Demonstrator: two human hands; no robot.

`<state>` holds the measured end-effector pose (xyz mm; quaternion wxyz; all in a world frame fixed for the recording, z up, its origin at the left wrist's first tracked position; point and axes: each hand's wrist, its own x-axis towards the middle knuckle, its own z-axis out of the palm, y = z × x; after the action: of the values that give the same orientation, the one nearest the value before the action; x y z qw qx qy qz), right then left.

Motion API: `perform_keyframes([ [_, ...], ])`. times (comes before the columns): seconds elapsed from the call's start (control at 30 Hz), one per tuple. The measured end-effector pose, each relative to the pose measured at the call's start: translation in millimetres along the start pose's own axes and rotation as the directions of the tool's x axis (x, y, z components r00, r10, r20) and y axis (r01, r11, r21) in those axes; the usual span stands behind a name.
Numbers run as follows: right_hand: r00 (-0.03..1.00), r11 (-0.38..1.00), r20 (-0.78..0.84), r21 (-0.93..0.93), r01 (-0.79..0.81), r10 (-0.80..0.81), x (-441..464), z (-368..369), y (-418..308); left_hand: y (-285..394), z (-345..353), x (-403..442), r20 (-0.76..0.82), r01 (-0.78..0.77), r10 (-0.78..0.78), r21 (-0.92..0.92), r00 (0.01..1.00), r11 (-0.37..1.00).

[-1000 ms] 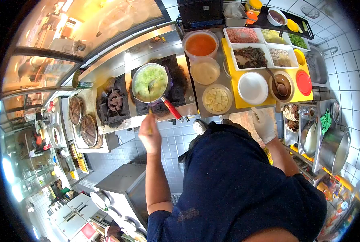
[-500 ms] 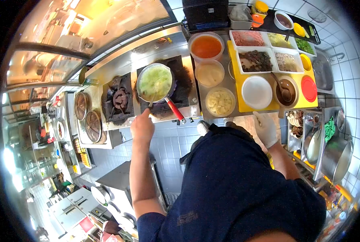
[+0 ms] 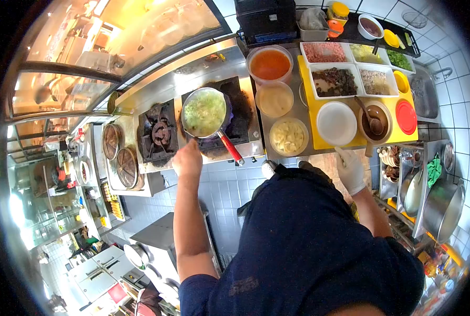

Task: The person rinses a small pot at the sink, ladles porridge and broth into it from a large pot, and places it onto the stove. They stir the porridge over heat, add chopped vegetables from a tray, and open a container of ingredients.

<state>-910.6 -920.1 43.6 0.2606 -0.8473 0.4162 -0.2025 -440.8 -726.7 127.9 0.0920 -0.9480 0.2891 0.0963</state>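
Note:
My bare left hand [image 3: 187,159] is closed in front of the stove, around the handle of a thin utensil whose far end goes toward the frying pan; its head is hidden in the food. The pan [image 3: 225,117] sits on the right burner, and its red handle [image 3: 231,148] points toward me, untouched. Pale green chopped food [image 3: 204,110] with liquid fills it. My gloved right hand [image 3: 352,173] hangs at the counter's front edge, just below a white bowl [image 3: 336,123]. Its fingers are loosely apart, with nothing visible in them.
Tubs of orange sauce [image 3: 270,64], pale liquid [image 3: 275,99] and light chunks [image 3: 288,137] line the counter. On the yellow board [image 3: 311,118] are white ingredient trays [image 3: 334,82], a brown pot [image 3: 377,138] with a ladle, and a red lid [image 3: 406,117]. A second burner [image 3: 160,131] stands left.
My left hand has shifted slightly, and the utensil shows less than before. The food in the pan has been stirred about. My right hand has barely moved.

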Motion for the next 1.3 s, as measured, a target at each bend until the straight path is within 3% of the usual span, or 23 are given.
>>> perform_keyframes([
  [0.07,0.998,0.999,-0.044,0.013,0.035,-0.034,1.5,2.1,2.8,-2.0,-11.3,-10.4,0.002,-0.071,0.072,-0.108,0.997,0.992],
  [0.17,0.999,0.999,-0.032,0.051,-0.003,0.005,2.3,-0.9,0.7,-10.8,-9.1,-1.2,-0.029,0.038,-0.042,-0.111,0.999,0.993],
  [0.23,1.000,0.999,-0.013,0.041,-0.008,0.009,2.0,-0.6,1.4,2.6,0.1,-6.4,0.017,-0.042,0.042,0.026,0.999,0.999],
  [0.27,1.000,0.999,-0.008,0.034,-0.008,0.008,4.0,-1.4,2.5,4.8,-14.2,-14.9,0.011,-0.094,0.094,-0.066,0.995,0.993],
  [0.37,1.000,1.000,-0.024,0.022,0.004,-0.004,6.2,-2.6,2.7,-15.7,-16.2,0.9,-0.016,-0.046,0.044,-0.139,0.999,0.989],
  [0.4,1.000,1.000,-0.013,0.022,-0.001,0.001,6.3,-1.5,3.1,-10.0,-8.8,4.3,0.003,0.045,-0.044,-0.091,0.999,0.995],
  [0.43,1.000,1.000,-0.001,0.021,-0.008,0.008,6.0,-0.6,4.0,0.3,-7.0,1.9,0.011,0.032,-0.032,-0.010,0.999,0.999],
  [0.5,1.000,1.000,-0.010,0.017,0.005,-0.004,8.3,-2.3,4.0,10.8,-21.0,-13.2,0.057,-0.059,0.062,-0.042,0.996,0.997],
  [0.57,0.998,0.999,-0.046,0.017,0.039,-0.038,10.4,-4.9,-0.1,-21.6,-14.5,-4.7,-0.007,-0.086,0.086,-0.182,0.996,0.980],
  [0.6,0.999,1.000,-0.031,0.017,0.018,-0.018,10.7,-3.0,2.3,-30.9,-7.5,7.6,0.056,0.001,0.010,-0.201,0.998,0.979],
  [0.7,1.000,1.000,-0.014,0.016,-0.014,0.014,7.3,2.0,7.2,6.9,-14.1,-8.5,0.007,0.008,-0.008,-0.016,1.000,1.000],
  [0.73,0.999,1.000,-0.034,0.011,-0.002,0.002,6.8,0.9,5.5,3.5,-11.0,-13.6,-0.007,-0.067,0.067,-0.043,0.998,0.997],
  [0.83,0.998,1.000,-0.053,-0.011,0.013,-0.014,10.6,-0.6,6.7,-26.6,-11.2,1.1,-0.020,-0.055,0.053,-0.133,0.998,0.990],
  [0.9,0.999,1.000,-0.033,-0.007,0.007,-0.007,8.8,-1.3,4.1,-5.5,-6.8,13.3,-0.022,0.009,-0.010,-0.042,1.000,0.999],
  [0.97,1.000,1.000,-0.019,0.014,-0.006,0.006,12.6,-1.7,-2.7,16.3,-12.2,3.2,-0.030,-0.065,0.063,-0.064,0.998,0.996],
  [1.0,1.000,1.000,-0.025,0.015,0.011,-0.011,14.2,-2.7,-1.6,16.8,-21.4,-4.2,0.040,-0.075,0.078,-0.057,0.996,0.996],
  [1.1,0.999,1.000,-0.033,0.004,0.023,-0.023,13.8,-0.7,8.1,-30.0,-22.4,-3.5,0.050,-0.066,0.076,-0.192,0.996,0.979],
  [1.13,1.000,1.000,-0.018,-0.011,0.008,-0.008,10.8,2.5,17.3,-29.8,-17.6,9.2,0.071,0.003,0.004,-0.101,0.997,0.995],
  [1.23,1.000,0.999,-0.005,-0.035,0.009,-0.009,10.2,-1.7,12.6,13.0,-11.0,10.6,0.007,-0.015,0.015,-0.055,1.000,0.998],
  [1.3,1.000,1.000,-0.024,-0.008,-0.017,0.016,15.1,-10.4,5.9,6.9,-12.0,-3.6,0.038,-0.041,0.045,-0.106,0.998,0.994],
])
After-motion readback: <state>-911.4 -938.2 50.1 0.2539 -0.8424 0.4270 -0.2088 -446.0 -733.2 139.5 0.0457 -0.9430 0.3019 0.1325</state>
